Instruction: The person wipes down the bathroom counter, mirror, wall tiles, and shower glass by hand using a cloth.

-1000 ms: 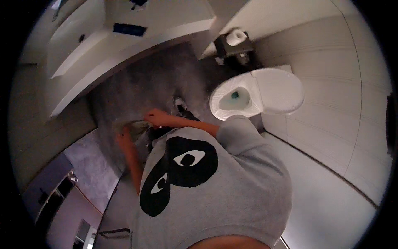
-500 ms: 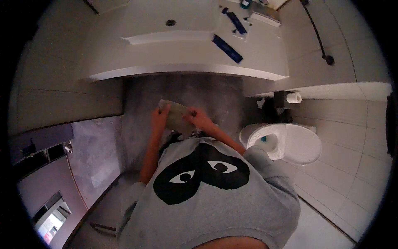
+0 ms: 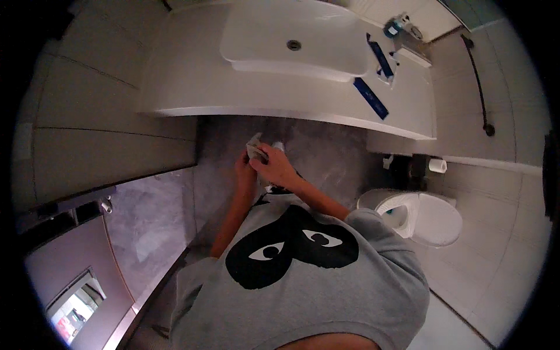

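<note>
A thin grey-green cloth (image 3: pixel 254 142), folded small and partly covered by my fingers, is held between my two hands in front of my body. My left hand (image 3: pixel 245 167) is closed on its lower left side. From the right, my right hand (image 3: pixel 277 167) lies across it with the fingers closed on the fold. The hands meet over the grey floor, short of the counter's front edge. Whether the piece is woven cloth or thick paper is hard to make out in the dim light.
A white counter (image 3: pixel 186 93) with a basin (image 3: pixel 262 65) runs ahead. Two dark blue strips (image 3: pixel 371 98) and a blue bottle (image 3: pixel 392 29) lie or stand at its right. A toilet (image 3: pixel 434 220) and a paper roll (image 3: pixel 437 165) are right; a doorway opens left.
The cloth was spread out flat between my hands and is now folded small. My hands have come together. The view has shifted, so the counter sits lower and further right.
</note>
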The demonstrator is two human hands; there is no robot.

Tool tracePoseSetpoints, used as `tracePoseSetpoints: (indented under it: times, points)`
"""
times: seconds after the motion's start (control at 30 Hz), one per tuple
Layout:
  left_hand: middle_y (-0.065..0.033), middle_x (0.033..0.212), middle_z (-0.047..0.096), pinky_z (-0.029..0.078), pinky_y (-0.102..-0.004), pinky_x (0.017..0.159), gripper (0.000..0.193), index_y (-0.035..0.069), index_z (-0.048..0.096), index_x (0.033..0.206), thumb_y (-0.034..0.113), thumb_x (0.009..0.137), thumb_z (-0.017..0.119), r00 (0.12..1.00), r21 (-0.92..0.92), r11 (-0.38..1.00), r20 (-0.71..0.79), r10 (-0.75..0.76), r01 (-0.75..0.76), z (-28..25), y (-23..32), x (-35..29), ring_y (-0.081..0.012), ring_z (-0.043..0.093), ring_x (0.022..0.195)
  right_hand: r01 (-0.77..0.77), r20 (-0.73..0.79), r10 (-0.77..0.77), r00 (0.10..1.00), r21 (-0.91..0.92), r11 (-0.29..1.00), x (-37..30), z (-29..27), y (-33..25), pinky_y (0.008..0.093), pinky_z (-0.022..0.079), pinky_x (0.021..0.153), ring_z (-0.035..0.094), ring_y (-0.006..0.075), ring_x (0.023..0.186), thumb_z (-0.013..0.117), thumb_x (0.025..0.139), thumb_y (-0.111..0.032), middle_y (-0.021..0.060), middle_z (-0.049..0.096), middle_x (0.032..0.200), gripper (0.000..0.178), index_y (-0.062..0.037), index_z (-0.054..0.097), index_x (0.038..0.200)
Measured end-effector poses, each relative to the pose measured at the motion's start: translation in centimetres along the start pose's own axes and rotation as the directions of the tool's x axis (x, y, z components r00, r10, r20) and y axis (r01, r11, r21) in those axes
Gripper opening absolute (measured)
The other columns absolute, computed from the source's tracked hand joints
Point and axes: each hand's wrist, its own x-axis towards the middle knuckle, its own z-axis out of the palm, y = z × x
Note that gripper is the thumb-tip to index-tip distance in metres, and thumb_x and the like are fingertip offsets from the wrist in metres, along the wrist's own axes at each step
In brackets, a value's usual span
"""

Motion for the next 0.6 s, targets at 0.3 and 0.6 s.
tracePoseSetpoints:
  times: [0.3,0.6]
  points:
    - [-0.0140,0.120,0.059,0.051,-0.0361,0.085,0.042,0.003,0.051,0.128,0.030,0.096,0.047,0.985,-0.627,0.761,0.138,-0.102,0.167,-5.5,1.5,8.1,-0.0264,0.062,0.100,-0.124,0.365,0.088,0.927,0.075,0.989,8.2,4.3,-2.9,0.0402,0.052,0.069,0.067,0.0264,0.076,0.064,0.086,-0.026,0.0180,0.065,0.081,0.051,0.0094,0.051,0.120]
    - [-0.0109,0.128,0.052,0.046,-0.0371,0.096,0.046,0.005,0.043,0.135,0.032,0.098,0.047,0.905,-0.687,0.718,0.369,0.209,0.114,-7.8,8.4,19.1,-0.0255,0.051,0.119,0.490,0.325,-0.431,0.842,-0.122,0.863,15.9,5.2,-7.3,0.0384,0.053,0.068,0.066,0.0348,0.075,0.064,0.087,-0.028,0.0160,0.068,0.087,0.040,-0.0042,0.058,0.118]
